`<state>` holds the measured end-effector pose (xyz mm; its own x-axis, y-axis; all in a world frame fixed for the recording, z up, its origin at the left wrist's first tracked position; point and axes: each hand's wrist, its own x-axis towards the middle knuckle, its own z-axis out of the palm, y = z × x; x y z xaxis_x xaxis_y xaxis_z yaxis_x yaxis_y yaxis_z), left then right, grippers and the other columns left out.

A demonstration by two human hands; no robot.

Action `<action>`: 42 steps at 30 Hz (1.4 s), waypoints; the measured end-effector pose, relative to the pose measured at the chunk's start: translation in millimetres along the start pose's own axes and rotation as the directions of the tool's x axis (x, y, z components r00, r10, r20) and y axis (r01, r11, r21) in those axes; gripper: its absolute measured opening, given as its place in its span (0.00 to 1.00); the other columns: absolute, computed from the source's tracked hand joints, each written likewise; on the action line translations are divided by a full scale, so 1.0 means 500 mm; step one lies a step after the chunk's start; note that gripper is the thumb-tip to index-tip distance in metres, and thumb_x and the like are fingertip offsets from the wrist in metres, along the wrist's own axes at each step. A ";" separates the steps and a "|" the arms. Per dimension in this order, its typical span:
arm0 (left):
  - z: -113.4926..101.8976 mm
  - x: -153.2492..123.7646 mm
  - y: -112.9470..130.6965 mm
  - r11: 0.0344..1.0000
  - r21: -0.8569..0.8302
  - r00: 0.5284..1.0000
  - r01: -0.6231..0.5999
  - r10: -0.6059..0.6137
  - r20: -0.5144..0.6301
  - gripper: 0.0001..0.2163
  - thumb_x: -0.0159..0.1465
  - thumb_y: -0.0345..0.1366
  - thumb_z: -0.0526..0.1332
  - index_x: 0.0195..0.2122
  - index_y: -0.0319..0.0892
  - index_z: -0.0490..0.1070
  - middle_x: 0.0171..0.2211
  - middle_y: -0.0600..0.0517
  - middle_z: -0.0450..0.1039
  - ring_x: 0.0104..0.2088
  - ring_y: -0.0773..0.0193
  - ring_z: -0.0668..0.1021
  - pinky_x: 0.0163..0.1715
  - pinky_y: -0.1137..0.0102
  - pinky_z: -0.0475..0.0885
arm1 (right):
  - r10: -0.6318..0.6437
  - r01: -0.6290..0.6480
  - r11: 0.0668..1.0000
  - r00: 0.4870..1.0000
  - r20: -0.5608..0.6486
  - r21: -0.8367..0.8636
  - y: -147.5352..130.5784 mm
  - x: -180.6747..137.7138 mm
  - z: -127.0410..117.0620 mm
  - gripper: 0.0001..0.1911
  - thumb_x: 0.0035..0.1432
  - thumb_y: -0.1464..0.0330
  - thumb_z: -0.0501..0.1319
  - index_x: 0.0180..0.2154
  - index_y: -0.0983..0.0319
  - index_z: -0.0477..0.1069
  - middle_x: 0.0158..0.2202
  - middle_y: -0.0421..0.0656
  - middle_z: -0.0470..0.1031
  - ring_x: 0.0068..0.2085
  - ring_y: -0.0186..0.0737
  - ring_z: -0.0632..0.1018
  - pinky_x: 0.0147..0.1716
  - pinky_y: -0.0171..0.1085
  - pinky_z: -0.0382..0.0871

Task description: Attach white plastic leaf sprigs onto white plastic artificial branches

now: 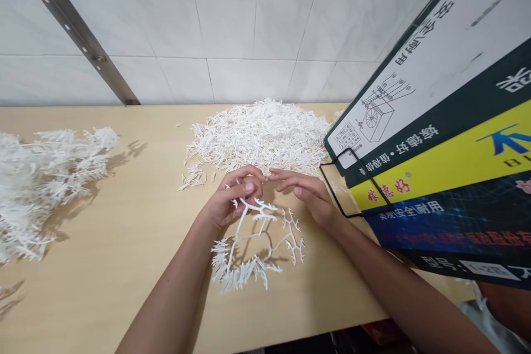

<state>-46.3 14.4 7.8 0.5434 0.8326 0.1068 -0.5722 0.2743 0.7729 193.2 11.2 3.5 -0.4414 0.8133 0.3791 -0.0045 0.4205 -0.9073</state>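
Left hand (232, 196) pinched on white branched frame (238, 276), held over the worktop (145, 232), frame thick with spiky bits along its near side. Right hand (313, 193) stretched out with thumb apart, its tips right by the left one; can't quite tell if touching or gripping a small bit. Pile of small white pieces (265, 133) just beyond the hands, bristly white heap (33, 188) at left, printed box (415, 149) at right

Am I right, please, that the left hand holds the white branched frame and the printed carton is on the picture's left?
Not quite: the head view shows the printed carton on the right; the left hand does hold the white branched frame.
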 end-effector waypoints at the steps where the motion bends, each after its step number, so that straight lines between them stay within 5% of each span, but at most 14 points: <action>1: 0.000 0.001 0.000 1.000 0.019 0.999 -0.016 0.017 -0.032 0.12 0.59 0.38 0.73 0.41 0.39 0.77 0.23 0.55 0.72 0.11 0.79 0.59 0.10 0.81 0.50 | 0.020 -0.021 0.999 1.000 0.011 0.044 0.001 -0.001 0.001 0.16 0.70 0.56 0.61 0.44 0.58 0.83 0.54 0.49 0.82 0.62 0.55 0.77 0.66 0.55 0.66; 3: 0.001 0.002 0.002 0.997 0.059 0.993 -0.056 0.062 -0.098 0.12 0.58 0.38 0.74 0.40 0.39 0.77 0.23 0.56 0.72 0.12 0.79 0.60 0.12 0.80 0.50 | 0.159 -0.179 0.972 0.978 0.138 0.150 0.005 -0.004 0.008 0.18 0.69 0.55 0.61 0.44 0.60 0.83 0.46 0.50 0.85 0.49 0.53 0.85 0.49 0.50 0.80; 5: 0.002 0.002 0.004 0.991 0.094 0.984 -0.092 0.105 -0.141 0.12 0.59 0.38 0.74 0.40 0.39 0.77 0.22 0.56 0.71 0.14 0.78 0.62 0.15 0.80 0.54 | 0.298 -0.347 0.919 0.922 0.246 0.186 0.014 -0.004 0.016 0.20 0.68 0.53 0.62 0.43 0.62 0.82 0.43 0.50 0.84 0.41 0.50 0.86 0.34 0.42 0.81; 10: 0.002 0.006 0.002 0.976 0.205 0.982 -0.081 0.113 -0.150 0.13 0.58 0.38 0.75 0.41 0.40 0.77 0.27 0.54 0.73 0.22 0.72 0.70 0.24 0.76 0.65 | 0.164 -0.156 0.966 0.986 -0.021 0.206 0.024 0.004 0.026 0.30 0.69 0.44 0.56 0.47 0.61 0.81 0.51 0.52 0.83 0.53 0.53 0.82 0.53 0.49 0.78; 13: 0.000 0.017 -0.012 0.932 0.359 0.977 -0.056 0.125 -0.172 0.13 0.58 0.37 0.76 0.41 0.40 0.77 0.30 0.53 0.74 0.28 0.68 0.75 0.29 0.73 0.70 | 0.199 -0.203 0.929 0.979 0.045 0.310 0.014 0.004 0.037 0.37 0.63 0.36 0.56 0.55 0.59 0.75 0.44 0.50 0.84 0.40 0.49 0.85 0.40 0.47 0.82; 16: 0.001 0.029 -0.030 0.888 0.457 0.965 -0.046 0.158 -0.210 0.15 0.58 0.36 0.76 0.43 0.42 0.77 0.34 0.53 0.75 0.30 0.66 0.77 0.32 0.72 0.73 | 0.277 -0.268 0.938 0.961 -0.008 0.218 0.003 -0.003 0.055 0.31 0.57 0.49 0.72 0.56 0.56 0.70 0.40 0.43 0.83 0.29 0.40 0.82 0.29 0.39 0.78; 19: 0.008 0.035 -0.039 0.898 0.436 0.960 -0.053 0.166 -0.224 0.19 0.57 0.38 0.77 0.48 0.44 0.75 0.43 0.50 0.77 0.35 0.63 0.80 0.37 0.69 0.76 | 0.281 -0.255 0.952 0.947 -0.156 0.169 -0.002 -0.007 0.060 0.20 0.60 0.58 0.71 0.50 0.57 0.72 0.33 0.40 0.81 0.24 0.37 0.79 0.25 0.36 0.75; 24: 0.017 0.029 -0.029 0.915 0.393 0.991 0.087 -0.039 -0.128 0.26 0.61 0.39 0.74 0.59 0.49 0.71 0.55 0.45 0.75 0.45 0.56 0.82 0.43 0.64 0.78 | 0.179 -0.088 0.974 0.860 -0.479 0.207 -0.010 0.006 0.033 0.12 0.63 0.60 0.68 0.44 0.59 0.72 0.30 0.39 0.80 0.26 0.38 0.80 0.30 0.38 0.76; 29: 0.007 0.010 -0.003 0.850 0.467 0.968 0.244 -0.246 -0.059 0.19 0.60 0.41 0.75 0.49 0.38 0.79 0.38 0.45 0.80 0.34 0.59 0.81 0.34 0.67 0.77 | 0.110 -0.015 0.988 0.770 -0.628 0.156 0.002 0.019 0.014 0.06 0.59 0.66 0.67 0.36 0.60 0.71 0.25 0.37 0.76 0.26 0.37 0.78 0.29 0.37 0.73; 36: -0.021 0.006 0.022 0.923 0.384 0.994 0.014 0.029 -0.106 0.27 0.50 0.33 0.79 0.52 0.44 0.79 0.48 0.46 0.77 0.39 0.62 0.79 0.37 0.70 0.76 | 0.132 -0.005 0.986 0.630 -0.765 0.166 0.045 0.024 -0.002 0.03 0.51 0.71 0.61 0.31 0.59 0.69 0.23 0.35 0.67 0.23 0.34 0.68 0.22 0.34 0.60; 39: -0.019 0.016 0.017 0.911 0.410 0.972 -0.042 0.133 -0.195 0.23 0.53 0.33 0.77 0.51 0.44 0.80 0.45 0.48 0.78 0.36 0.66 0.77 0.34 0.73 0.71 | 0.158 -0.153 0.986 0.678 -0.717 0.072 0.052 0.026 -0.009 0.02 0.52 0.71 0.58 0.30 0.58 0.68 0.21 0.35 0.65 0.24 0.36 0.67 0.23 0.36 0.61; 42: -0.013 0.024 0.008 0.904 0.426 0.958 -0.034 0.151 -0.244 0.16 0.55 0.35 0.75 0.45 0.41 0.81 0.37 0.49 0.79 0.35 0.64 0.78 0.35 0.72 0.70 | 0.000 -0.266 0.924 0.719 -0.695 -0.275 0.046 0.027 -0.008 0.06 0.55 0.71 0.57 0.34 0.59 0.72 0.33 0.44 0.75 0.38 0.46 0.76 0.39 0.43 0.71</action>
<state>-45.7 28.6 8.1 0.2842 0.9565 0.0662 -0.2741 0.0149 0.9616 191.0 33.3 -11.7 0.3065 0.8642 0.3990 0.3601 0.2828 -0.8890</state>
